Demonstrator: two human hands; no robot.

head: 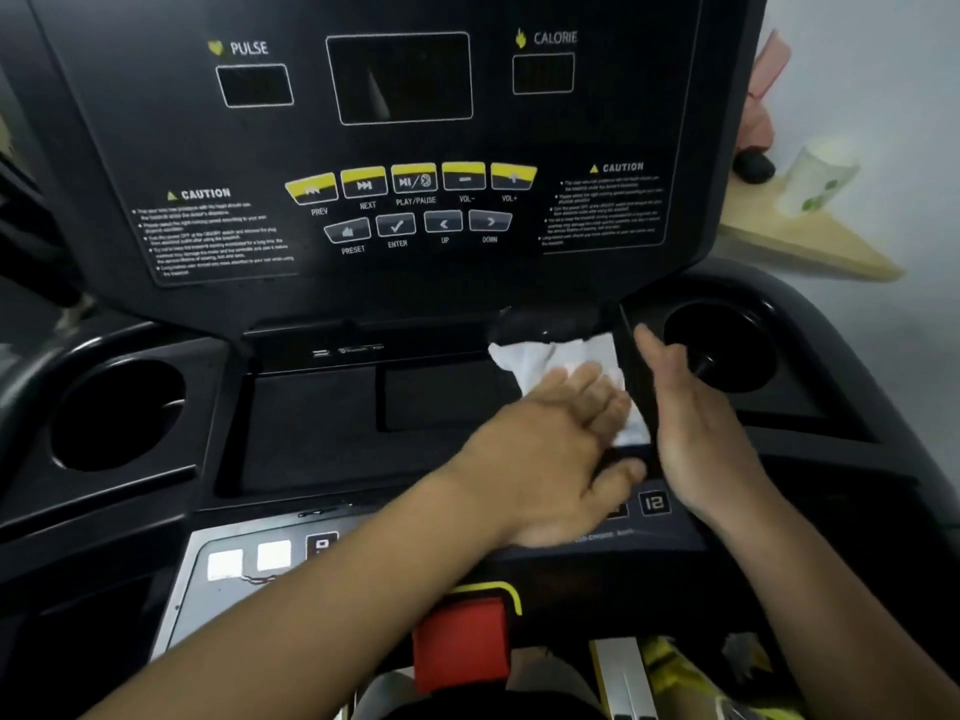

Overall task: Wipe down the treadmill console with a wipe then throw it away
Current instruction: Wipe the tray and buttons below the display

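Found the wipe point(563, 363) spread white in the right corner of the console tray point(311, 407), pushed against the wall beside the right cup holder point(719, 345). Saw it pinned only by the left hand point(556, 449), fingers straight and flat on top, not curled round it. Noted the right hand point(696, 433) just beside, open, holding nothing. Judged a slip likely under so light a press: could have bunched in the corner, slid free, or skipped the buttons point(410, 181) above altogether.

Head camera looks steeply down, close over the treadmill console point(400, 262).
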